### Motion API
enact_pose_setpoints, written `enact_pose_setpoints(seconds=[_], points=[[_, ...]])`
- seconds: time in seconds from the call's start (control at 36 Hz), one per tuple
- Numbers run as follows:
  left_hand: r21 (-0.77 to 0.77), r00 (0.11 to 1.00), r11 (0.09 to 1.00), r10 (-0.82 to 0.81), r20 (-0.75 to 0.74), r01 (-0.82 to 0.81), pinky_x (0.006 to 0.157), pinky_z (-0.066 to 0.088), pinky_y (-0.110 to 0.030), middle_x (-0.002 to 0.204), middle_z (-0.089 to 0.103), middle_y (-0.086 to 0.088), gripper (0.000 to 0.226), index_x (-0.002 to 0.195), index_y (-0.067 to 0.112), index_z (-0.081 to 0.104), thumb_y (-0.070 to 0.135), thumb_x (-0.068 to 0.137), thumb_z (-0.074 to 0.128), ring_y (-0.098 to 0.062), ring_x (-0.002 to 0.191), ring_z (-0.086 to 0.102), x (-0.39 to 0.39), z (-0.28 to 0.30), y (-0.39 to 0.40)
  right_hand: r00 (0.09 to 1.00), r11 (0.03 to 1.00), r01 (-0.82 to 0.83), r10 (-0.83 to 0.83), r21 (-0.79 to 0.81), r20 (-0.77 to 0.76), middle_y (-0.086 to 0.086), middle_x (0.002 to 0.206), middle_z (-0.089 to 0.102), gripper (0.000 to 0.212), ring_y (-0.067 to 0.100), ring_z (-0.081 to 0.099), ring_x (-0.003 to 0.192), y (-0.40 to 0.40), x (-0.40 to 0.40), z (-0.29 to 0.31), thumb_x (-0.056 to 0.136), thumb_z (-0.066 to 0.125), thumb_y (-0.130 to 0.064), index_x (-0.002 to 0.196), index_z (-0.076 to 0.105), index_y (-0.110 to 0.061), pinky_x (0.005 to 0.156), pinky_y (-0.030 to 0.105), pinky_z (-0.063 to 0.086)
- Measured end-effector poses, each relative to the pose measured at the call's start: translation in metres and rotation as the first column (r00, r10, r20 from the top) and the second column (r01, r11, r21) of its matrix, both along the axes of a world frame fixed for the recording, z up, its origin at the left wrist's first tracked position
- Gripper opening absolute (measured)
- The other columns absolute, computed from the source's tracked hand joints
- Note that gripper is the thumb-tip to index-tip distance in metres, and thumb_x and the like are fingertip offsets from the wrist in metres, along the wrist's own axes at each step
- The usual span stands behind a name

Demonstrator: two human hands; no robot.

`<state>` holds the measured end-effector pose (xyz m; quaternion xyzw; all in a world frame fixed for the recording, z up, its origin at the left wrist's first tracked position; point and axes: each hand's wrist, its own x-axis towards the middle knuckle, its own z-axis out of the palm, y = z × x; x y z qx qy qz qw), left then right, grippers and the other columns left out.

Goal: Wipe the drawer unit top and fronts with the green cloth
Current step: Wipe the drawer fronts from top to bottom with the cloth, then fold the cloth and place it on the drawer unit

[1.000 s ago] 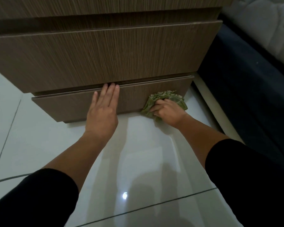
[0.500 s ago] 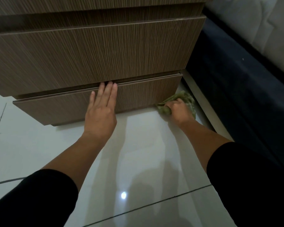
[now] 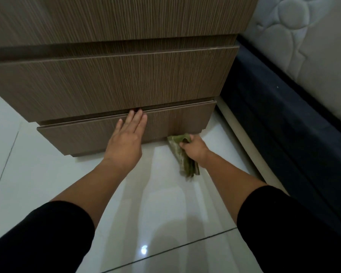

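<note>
Head view, looking down at a wood-grain drawer unit standing on a glossy white tiled floor. Left hand laid flat and spread on the bottom drawer front, fingertips reaching up into the gap below the middle drawer front. Right hand closed around the green cloth, gripped low at the foot of the bottom drawer, toward its right end. Upper end of the cloth bunched against the lower edge of that drawer, just beside the floor; the rest hung down in folded layers under the wrist, its loose end close over the tiles, contact with the floor not clear. Both forearms bare, black sleeves pushed up near the elbows at the bottom of the frame. To the right of the unit, a dark blue bed base ran along a pale skirting strip, with a quilted white mattress on top. A small bright light reflection showed on the tile between the arms.
</note>
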<state>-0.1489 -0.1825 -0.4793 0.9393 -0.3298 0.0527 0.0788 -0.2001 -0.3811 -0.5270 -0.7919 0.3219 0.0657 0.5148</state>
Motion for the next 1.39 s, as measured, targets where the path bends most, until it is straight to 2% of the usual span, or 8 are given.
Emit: enact_pose_setpoints(seconds=[0.17, 0.33, 0.44, 0.58, 0.69, 1.03, 1.28, 1.39], points=[[-0.058, 0.95, 0.995, -0.097, -0.298, 0.083, 0.116, 0.008, -0.029, 0.158, 0.011, 0.002, 0.065, 0.15, 0.022, 0.011, 0.021, 0.095, 0.045, -0.013, 0.146, 0.005, -0.005, 0.026, 0.029, 0.959, 0.907, -0.277, 0.28, 0.318, 0.037, 0.008, 0.097, 0.067, 0.012, 0.023, 0.063, 0.096, 0.035, 0.004, 0.045, 0.092, 0.055, -0.01, 0.091, 0.063, -0.02, 0.093, 0.036, 0.049], [-0.159, 0.885, 0.987, -0.045, -0.463, -0.034, 0.113, 0.03, -0.033, 0.147, 0.04, 0.004, 0.086, 0.148, 0.035, 0.011, 0.034, 0.082, 0.065, -0.017, 0.134, 0.039, -0.009, 0.052, 0.063, 0.906, 0.791, -0.405, 0.415, 0.458, 0.085, 0.009, 0.098, 0.065, 0.014, 0.026, 0.062, 0.097, 0.059, 0.004, 0.097, 0.093, 0.052, -0.005, 0.095, 0.061, -0.017, 0.091, 0.036, 0.05], [-0.167, 0.893, 0.98, 0.019, -0.449, -0.105, 0.101, 0.042, -0.031, 0.126, 0.062, 0.0, 0.058, 0.139, 0.029, 0.041, 0.029, 0.085, 0.063, -0.018, 0.116, 0.056, -0.016, 0.077, 0.088, 0.878, 0.791, -0.46, 0.474, 0.404, 0.072, 0.008, 0.1, 0.065, 0.015, 0.024, 0.062, 0.096, 0.075, 0.003, 0.13, 0.093, 0.053, -0.007, 0.098, 0.061, -0.018, 0.091, 0.037, 0.05], [-0.255, 0.901, 0.952, 0.045, -0.432, -0.17, 0.078, 0.048, -0.028, 0.096, 0.07, 0.0, 0.014, 0.099, 0.023, 0.066, 0.027, 0.087, 0.06, -0.018, 0.092, 0.063, -0.022, 0.104, 0.113, 0.857, 0.774, -0.499, 0.508, 0.39, 0.088, 0.007, 0.099, 0.066, 0.016, 0.024, 0.063, 0.095, 0.092, 0.002, 0.173, 0.092, 0.054, -0.007, 0.098, 0.064, -0.018, 0.088, 0.038, 0.051], [-0.385, 0.914, 0.897, 0.046, -0.404, -0.216, 0.058, 0.04, -0.022, 0.082, 0.066, 0.004, 0.004, 0.088, 0.026, 0.06, 0.025, 0.089, 0.057, -0.009, 0.074, 0.059, -0.029, 0.131, 0.126, 0.838, 0.788, -0.542, 0.532, 0.291, 0.122, 0.005, 0.095, 0.066, 0.015, 0.021, 0.063, 0.091, 0.108, 0.003, 0.207, 0.09, 0.056, -0.006, 0.094, 0.064, -0.019, 0.083, 0.034, 0.051], [-0.62, 0.912, 0.737, -0.012, -0.41, -0.269, 0.051, 0.052, -0.018, 0.086, 0.064, -0.007, 0.006, 0.086, 0.022, 0.061, 0.017, 0.089, 0.059, -0.016, 0.073, 0.063, -0.024, 0.248, 0.161, 0.754, 0.759, -0.65, 0.648, -0.013, 0.112, 0.005, 0.102, 0.068, 0.014, 0.027, 0.062, 0.107, 0.136, 0.008, 0.333, 0.082, 0.067, -0.011, 0.092, 0.066, -0.021, 0.098, 0.048, 0.047], [-0.73, 0.978, 0.665, 0.004, -0.208, -0.158, 0.055, 0.055, -0.016, 0.088, 0.064, -0.003, 0.011, 0.081, 0.024, 0.063, 0.015, 0.086, 0.065, -0.012, 0.075, 0.065, -0.012, 0.377, 0.171, 0.725, 0.718, -0.591, 0.673, -0.367, 0.147, -0.004, 0.084, 0.058, 0.011, 0.01, 0.052, 0.078, 0.148, 0.01, 0.479, 0.088, 0.061, -0.017, 0.1, 0.061, -0.019, 0.076, 0.03, 0.039], [-0.766, 0.993, 0.633, 0.066, -0.094, -0.114, 0.067, 0.058, -0.023, 0.087, 0.068, 0.002, 0.011, 0.078, 0.024, 0.065, 0.015, 0.084, 0.066, -0.012, 0.072, 0.068, -0.001, 0.428, 0.168, 0.731, 0.771, -0.431, 0.603, -0.469, 0.32, 0.0, 0.066, 0.048, 0.012, 0.013, 0.038, 0.058, 0.151, 0.021, 0.524, 0.083, 0.067, -0.012, 0.095, 0.068, -0.009, 0.05, 0.023, 0.032]])
